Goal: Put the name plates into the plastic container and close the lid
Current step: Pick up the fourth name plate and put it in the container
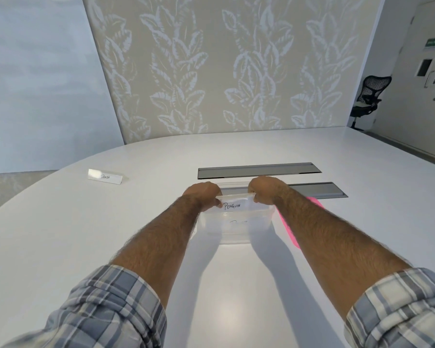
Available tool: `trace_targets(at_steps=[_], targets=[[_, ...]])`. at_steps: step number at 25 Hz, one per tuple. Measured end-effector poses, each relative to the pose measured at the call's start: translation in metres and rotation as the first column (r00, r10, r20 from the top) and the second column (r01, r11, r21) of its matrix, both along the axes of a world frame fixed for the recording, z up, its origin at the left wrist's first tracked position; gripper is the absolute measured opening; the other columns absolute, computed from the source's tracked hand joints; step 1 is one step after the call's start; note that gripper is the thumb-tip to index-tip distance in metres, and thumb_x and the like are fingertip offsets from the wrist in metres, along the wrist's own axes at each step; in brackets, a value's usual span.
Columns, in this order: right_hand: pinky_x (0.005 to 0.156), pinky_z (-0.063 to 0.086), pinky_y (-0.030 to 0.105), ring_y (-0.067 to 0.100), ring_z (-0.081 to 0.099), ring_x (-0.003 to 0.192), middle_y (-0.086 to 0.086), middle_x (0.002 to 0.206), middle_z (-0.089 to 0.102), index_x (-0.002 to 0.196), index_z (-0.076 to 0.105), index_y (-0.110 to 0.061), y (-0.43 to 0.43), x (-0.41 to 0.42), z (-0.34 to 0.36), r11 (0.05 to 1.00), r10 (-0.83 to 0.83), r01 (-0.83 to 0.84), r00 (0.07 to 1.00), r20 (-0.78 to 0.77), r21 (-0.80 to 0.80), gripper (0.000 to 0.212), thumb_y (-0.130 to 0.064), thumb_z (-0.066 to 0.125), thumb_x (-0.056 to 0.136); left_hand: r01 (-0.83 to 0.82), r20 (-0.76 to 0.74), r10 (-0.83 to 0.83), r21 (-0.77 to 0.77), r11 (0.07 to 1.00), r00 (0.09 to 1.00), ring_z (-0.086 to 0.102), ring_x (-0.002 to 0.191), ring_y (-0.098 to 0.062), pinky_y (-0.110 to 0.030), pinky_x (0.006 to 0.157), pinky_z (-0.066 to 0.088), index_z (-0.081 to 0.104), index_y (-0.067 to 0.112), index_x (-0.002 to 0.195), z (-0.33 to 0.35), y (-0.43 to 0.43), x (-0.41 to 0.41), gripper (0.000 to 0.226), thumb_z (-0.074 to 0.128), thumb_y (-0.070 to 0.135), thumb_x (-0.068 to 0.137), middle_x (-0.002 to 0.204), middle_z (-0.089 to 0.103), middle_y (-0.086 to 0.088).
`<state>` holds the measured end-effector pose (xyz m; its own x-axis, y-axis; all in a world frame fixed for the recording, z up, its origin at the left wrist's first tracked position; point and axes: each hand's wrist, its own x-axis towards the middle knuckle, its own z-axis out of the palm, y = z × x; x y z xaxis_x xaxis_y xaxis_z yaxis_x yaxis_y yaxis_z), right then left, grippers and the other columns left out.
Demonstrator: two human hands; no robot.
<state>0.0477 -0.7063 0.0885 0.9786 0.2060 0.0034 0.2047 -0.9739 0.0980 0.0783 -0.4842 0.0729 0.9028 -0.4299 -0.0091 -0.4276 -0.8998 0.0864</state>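
The table (136, 234) has a smooth white top with a soft gloss (light reflects near the front edge). The container (236, 229) is clear, thin plastic. The name plate (232, 204) looks like white paper in a glossy transparent sleeve. The two cable covers (259, 170) are matt grey metal. The shirt sleeves (106, 312) are woven checked cloth.

One wide-angle view from the person's head looks forward and down over a white table (86, 234), close above both forearms, which reach away from the lens. It faces a leaf-patterned wall (224, 66) across the table, with an office chair (369, 99) far right
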Motion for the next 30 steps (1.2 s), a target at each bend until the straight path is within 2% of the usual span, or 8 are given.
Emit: trace_targets(at_steps=[3,7,12,16,19,21,24,30], targets=[[0.078,0.046,0.030,0.024,0.061,0.109,0.002,0.119,0.065,0.115,0.065,-0.017,0.001,0.004,-0.007,1.000,-0.028,0.028,0.998,-0.059,-0.013,0.034,-0.011,0.064,0.081,0.021,-0.042,-0.019,0.059,0.998,0.999,0.060,0.109,-0.024,-0.031,0.077,0.039,0.069,0.027,0.121,-0.006,-0.006,0.002,0.030,0.061,0.040,0.095,0.119,0.067,-0.001],[0.087,0.053,0.036,0.026,0.062,0.107,0.007,0.116,0.067,0.114,0.067,-0.008,0.003,0.012,-0.011,0.999,-0.033,0.030,0.991,-0.133,-0.031,0.035,-0.008,0.069,0.079,0.018,-0.068,-0.012,0.080,0.997,0.998,0.059,0.108,-0.024,-0.032,0.077,0.039,0.069,0.025,0.119,-0.010,-0.010,0.006,0.031,0.065,0.040,0.092,0.117,0.067,0.000],[0.083,0.046,0.029,0.026,0.061,0.113,0.008,0.121,0.067,0.118,0.067,-0.006,0.009,0.023,-0.011,0.999,-0.024,0.016,0.973,-0.228,-0.040,0.039,-0.010,0.074,0.080,0.008,-0.096,0.002,0.103,0.995,0.995,0.060,0.108,-0.024,-0.032,0.074,0.038,0.069,0.023,0.120,-0.015,-0.013,0.015,0.035,0.070,0.039,0.089,0.117,0.068,0.000],[0.079,0.042,0.025,0.025,0.061,0.111,0.006,0.118,0.067,0.116,0.068,-0.006,0.010,0.030,-0.015,0.999,-0.022,0.009,0.962,-0.271,-0.049,0.036,-0.011,0.074,0.081,0.033,-0.132,-0.017,0.120,0.992,0.991,0.063,0.110,-0.023,-0.031,0.081,0.045,0.071,0.022,0.118,-0.019,-0.017,0.022,0.032,0.071,0.033,0.089,0.118,0.070,0.002],[0.078,0.044,0.025,0.023,0.060,0.099,0.004,0.102,0.066,0.107,0.071,-0.006,0.009,0.032,-0.022,0.996,-0.008,-0.017,0.957,-0.289,-0.086,0.025,-0.006,0.067,0.082,0.070,-0.144,-0.047,0.161,0.984,0.989,0.065,0.108,-0.023,-0.035,0.091,0.054,0.076,0.021,0.112,-0.024,-0.021,0.025,0.024,0.069,0.026,0.089,0.114,0.072,0.002],[0.077,0.048,0.026,0.024,0.062,0.094,0.006,0.097,0.068,0.096,0.072,-0.004,0.008,0.034,-0.028,0.996,0.001,-0.028,0.957,-0.289,-0.088,0.019,-0.002,0.060,0.082,0.081,-0.145,-0.056,0.172,0.982,0.988,0.066,0.104,-0.023,-0.036,0.091,0.056,0.077,0.021,0.108,-0.024,-0.021,0.025,0.023,0.067,0.025,0.087,0.111,0.074,0.002],[0.087,0.055,0.034,0.027,0.067,0.104,0.010,0.108,0.073,0.103,0.073,-0.001,0.006,0.034,-0.032,0.997,0.005,-0.026,0.958,-0.288,-0.066,0.026,-0.003,0.057,0.083,0.093,-0.167,-0.063,0.175,0.980,0.984,0.067,0.101,-0.023,-0.037,0.090,0.057,0.078,0.020,0.104,-0.025,-0.022,0.027,0.023,0.068,0.026,0.084,0.107,0.074,0.002],[0.088,0.056,0.037,0.024,0.067,0.094,0.008,0.097,0.073,0.100,0.074,-0.002,0.007,0.032,-0.033,0.998,0.020,-0.037,0.961,-0.276,-0.058,0.021,-0.010,0.065,0.083,0.113,-0.182,-0.080,0.179,0.977,0.980,0.067,0.100,-0.022,-0.037,0.091,0.057,0.078,0.022,0.104,-0.023,-0.021,0.027,0.023,0.065,0.023,0.085,0.108,0.074,0.004]])
